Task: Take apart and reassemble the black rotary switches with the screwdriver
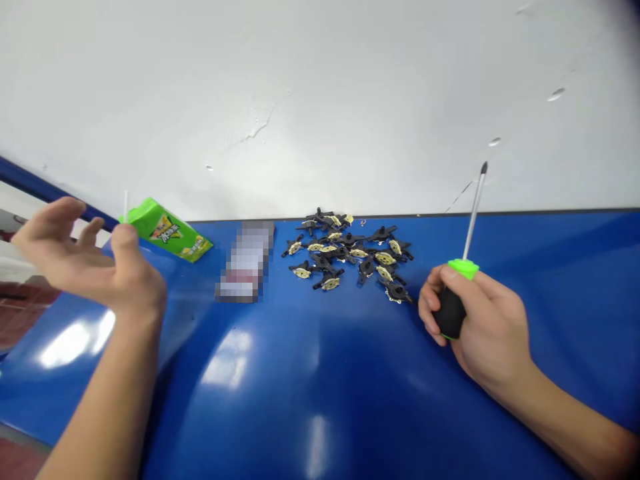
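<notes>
My right hand (487,320) is wrapped round the black and green handle of a screwdriver (473,220), whose shaft points up and away with a dark tip. On the left, my left hand (105,260) is raised with its fingers apart and nothing in it. Just beyond that hand a green drink carton (170,230) with a white straw leans at a tilt. Between the two hands, near the wall, lies a cluster of several small black plastic parts (347,253) bearing pale yellow plates. Neither hand touches them.
A pixelated flat object (245,260), perhaps a phone, lies between the carton and the black parts. The glossy blue table (340,380) meets a scuffed white wall (350,107) at its back edge. At far left runs a blue bar (30,181).
</notes>
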Tool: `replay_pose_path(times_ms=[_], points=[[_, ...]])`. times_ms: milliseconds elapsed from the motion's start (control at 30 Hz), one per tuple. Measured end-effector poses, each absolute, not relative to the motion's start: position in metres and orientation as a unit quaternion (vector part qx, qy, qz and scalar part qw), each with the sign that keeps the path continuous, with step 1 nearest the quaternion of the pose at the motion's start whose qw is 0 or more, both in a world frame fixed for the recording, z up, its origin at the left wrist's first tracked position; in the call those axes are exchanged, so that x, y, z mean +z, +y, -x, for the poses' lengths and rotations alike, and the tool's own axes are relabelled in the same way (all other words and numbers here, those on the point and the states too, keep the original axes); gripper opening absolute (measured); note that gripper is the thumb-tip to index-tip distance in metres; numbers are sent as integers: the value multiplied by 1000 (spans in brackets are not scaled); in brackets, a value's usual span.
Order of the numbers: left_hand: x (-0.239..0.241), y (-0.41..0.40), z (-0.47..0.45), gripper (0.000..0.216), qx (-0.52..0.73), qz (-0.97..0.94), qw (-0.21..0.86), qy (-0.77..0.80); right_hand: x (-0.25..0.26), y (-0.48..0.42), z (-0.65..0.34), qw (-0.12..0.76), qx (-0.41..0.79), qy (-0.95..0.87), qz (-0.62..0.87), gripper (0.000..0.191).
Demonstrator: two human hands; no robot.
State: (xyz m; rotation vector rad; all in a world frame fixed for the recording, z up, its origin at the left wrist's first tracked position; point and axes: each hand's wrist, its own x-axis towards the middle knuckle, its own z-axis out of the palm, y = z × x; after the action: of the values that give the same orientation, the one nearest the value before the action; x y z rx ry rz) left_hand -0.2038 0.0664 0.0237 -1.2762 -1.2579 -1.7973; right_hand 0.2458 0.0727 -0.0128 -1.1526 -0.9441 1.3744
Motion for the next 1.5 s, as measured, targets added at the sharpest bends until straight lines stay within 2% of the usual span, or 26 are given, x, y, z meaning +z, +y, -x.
replay_pose_path(times_ms=[33,67,133,233,333,467,667,733,800,867,933,1167,1500], points=[[24,62,180,47,-640,547,356,-407,-13,73,-246,530,578,-393,480,53],[23,57,154,39,-580,625,341,-395,-12,72,-246,530,581,-392,477,51],[17,48,104,29,-487,712,269,-429,-11,72,-247,530,590,-391,467,48],[5,40,53,33,-343,803,126,-472,-7,72,-247,523,605,-392,455,41],[-6,40,38,25,-301,828,72,-468,-6,72,-247,513,607,-403,453,35],[-14,38,41,23,-329,814,40,-477,-9,64,-247,501,594,-453,436,28],[-19,22,33,25,-486,723,-26,-490,-20,40,-256,439,537,-620,368,21],[-18,20,29,15,-572,647,-134,-486,-21,38,-258,413,510,-666,354,26],[-16,20,27,9,-639,539,-295,-462,-20,40,-258,396,485,-699,345,25],[-13,22,27,16,-650,459,-422,-435,-19,44,-257,392,465,-719,337,21],[-11,24,29,21,-633,422,-492,-424,-18,48,-256,395,454,-727,331,20],[-14,24,32,39,-569,405,-576,-425,-18,50,-252,390,426,-742,341,17],[-18,23,33,39,-545,428,-582,-426,-19,48,-250,403,361,-762,356,13]])
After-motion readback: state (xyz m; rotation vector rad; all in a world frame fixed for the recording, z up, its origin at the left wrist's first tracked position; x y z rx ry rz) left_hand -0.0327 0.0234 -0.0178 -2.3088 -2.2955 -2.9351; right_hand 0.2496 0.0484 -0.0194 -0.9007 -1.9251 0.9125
